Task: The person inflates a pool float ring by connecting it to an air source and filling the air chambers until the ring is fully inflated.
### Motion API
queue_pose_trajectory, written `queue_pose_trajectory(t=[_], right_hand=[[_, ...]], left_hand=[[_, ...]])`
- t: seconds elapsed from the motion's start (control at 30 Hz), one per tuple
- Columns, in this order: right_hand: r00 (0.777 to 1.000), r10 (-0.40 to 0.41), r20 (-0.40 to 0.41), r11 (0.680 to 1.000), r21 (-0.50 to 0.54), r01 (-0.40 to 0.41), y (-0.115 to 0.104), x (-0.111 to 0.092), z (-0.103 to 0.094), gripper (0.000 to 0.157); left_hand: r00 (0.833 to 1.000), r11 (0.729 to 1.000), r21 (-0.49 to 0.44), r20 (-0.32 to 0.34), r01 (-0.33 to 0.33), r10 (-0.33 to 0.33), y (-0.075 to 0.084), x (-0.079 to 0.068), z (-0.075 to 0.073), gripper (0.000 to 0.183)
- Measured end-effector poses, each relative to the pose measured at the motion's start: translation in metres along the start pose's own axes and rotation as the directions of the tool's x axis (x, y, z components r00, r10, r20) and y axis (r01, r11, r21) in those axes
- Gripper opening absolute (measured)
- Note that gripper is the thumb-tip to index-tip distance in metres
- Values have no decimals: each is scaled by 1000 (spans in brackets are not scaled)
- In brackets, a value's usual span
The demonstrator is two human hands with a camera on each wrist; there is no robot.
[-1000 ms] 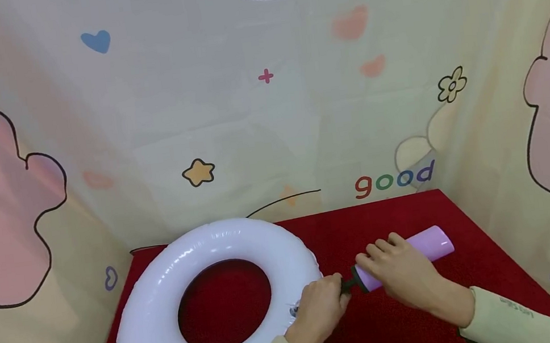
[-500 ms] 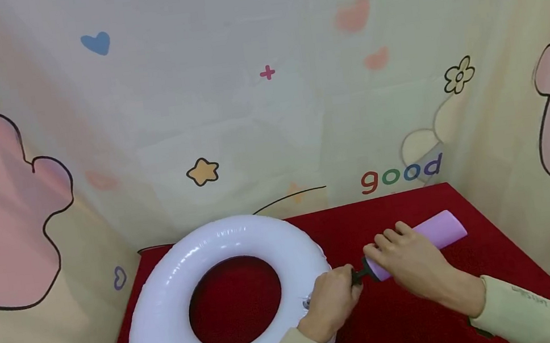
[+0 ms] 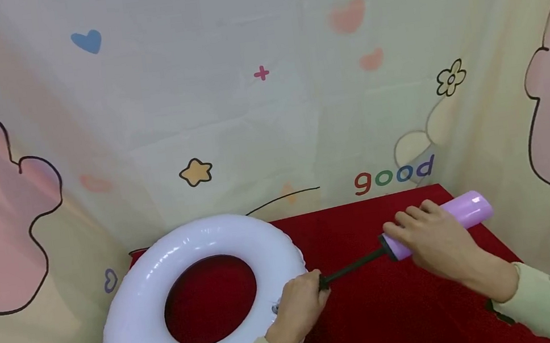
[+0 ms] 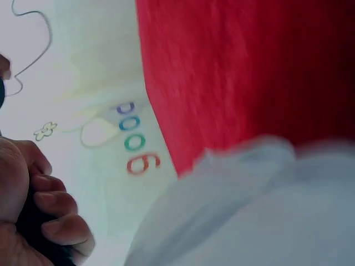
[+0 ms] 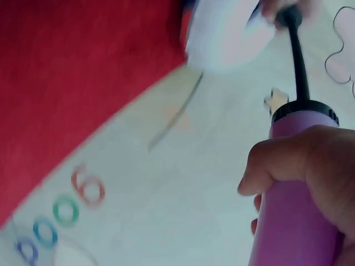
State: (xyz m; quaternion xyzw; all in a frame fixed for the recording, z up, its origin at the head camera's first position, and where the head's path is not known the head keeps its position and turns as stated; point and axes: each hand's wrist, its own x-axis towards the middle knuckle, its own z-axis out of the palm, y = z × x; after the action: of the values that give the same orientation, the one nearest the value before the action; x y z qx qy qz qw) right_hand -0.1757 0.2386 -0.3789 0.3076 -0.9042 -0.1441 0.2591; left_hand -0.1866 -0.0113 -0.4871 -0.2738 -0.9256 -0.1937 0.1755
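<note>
My right hand grips the purple barrel of a hand pump, thumb and fingers wrapped round it in the right wrist view. A long stretch of black rod shows out of the barrel's dark collar. At the rod's other end, my left hand holds the black handle, its fingers curled round it. The pump slants up to the right over the red surface. Just left of my left hand lies a white inflatable swim ring, with a small clear valve beside the wrist.
Under everything is a red cloth surface. A pale printed curtain with stars, hearts and the word "good" rises behind it and along both sides.
My right hand has moved right and up with the pump barrel, away from my left hand. Much more of the black rod is drawn out now. The view has also shifted slightly.
</note>
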Motion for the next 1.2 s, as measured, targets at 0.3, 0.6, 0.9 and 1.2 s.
queue_pose_trajectory(t=[0.3,0.6,0.9,1.2], right_hand=[[997,-81,-21,997,0,81,-40,11,25,55],[1000,-15,-6,1000,4,15,3,0,-1,61],[996,-68,-50,998,5,68,-54,13,34,53],[997,-73,12,997,33,72,-26,6,27,61]], left_hand=[[1000,1000,-18,-4,-4,4,25,13,15,24],[999,999,-22,22,36,-36,1,-3,-2,27],[999,1000,-9,46,-9,10,18,8,11,21],[998,999,28,58,-25,23,8,2,8,23]])
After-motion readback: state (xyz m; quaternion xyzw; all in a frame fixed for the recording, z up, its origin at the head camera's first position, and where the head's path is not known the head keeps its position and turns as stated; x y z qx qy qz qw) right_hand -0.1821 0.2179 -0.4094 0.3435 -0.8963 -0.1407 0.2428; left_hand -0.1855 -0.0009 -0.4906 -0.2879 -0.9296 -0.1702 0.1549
